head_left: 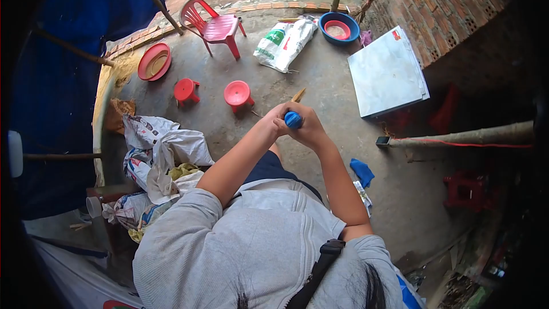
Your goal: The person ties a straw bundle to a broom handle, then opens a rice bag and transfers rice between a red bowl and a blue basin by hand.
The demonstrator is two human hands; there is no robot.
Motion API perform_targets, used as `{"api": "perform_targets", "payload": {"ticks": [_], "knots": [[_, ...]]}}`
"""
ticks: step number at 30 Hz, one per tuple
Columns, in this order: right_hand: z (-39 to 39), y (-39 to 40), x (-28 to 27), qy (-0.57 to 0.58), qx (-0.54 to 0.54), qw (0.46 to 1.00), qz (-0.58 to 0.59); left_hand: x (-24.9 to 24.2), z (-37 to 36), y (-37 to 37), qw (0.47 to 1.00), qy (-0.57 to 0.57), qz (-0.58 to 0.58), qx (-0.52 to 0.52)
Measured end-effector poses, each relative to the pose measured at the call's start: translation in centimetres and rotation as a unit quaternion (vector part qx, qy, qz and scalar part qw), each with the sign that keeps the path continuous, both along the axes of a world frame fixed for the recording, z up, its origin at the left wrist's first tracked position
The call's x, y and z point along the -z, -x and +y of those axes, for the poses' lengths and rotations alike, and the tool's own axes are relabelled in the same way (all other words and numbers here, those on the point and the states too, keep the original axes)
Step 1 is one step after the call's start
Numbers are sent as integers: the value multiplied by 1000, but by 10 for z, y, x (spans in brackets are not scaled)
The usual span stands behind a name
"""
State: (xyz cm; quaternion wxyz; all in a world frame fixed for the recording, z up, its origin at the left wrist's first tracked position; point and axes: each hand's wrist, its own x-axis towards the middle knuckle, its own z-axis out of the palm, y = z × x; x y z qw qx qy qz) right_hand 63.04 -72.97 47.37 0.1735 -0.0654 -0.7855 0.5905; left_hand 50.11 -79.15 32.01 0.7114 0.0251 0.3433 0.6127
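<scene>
Both hands are closed together in front of my body, around an upright blue-ended handle [293,119]. My left hand [274,121] wraps it from the left, and my right hand [310,126] grips it from the right, the two touching. Only the rounded blue top shows between the fingers. Just beyond the knuckles a tan, pointed, straw-like piece [298,95] sticks out; it may be the lower end of a broom, but my hands hide the link.
Ahead stand a red chair [220,28], two red stools [238,94], and basins [154,62]. White sacks [283,46] lie on the concrete floor. At right are a large white panel [386,71] and a pole [463,136]. Several filled sacks [177,149] crowd the left; a blue cloth [361,172] lies right.
</scene>
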Motion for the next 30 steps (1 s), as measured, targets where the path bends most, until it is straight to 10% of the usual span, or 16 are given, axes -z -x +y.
{"api": "perform_targets", "payload": {"ticks": [24,30], "knots": [[298,239,94,-89,139,985,-59,82,335,229,942,63,-317,89],[400,294,116,-87,104,991,-18,69,428,266,982,-8,-191,-6]]}}
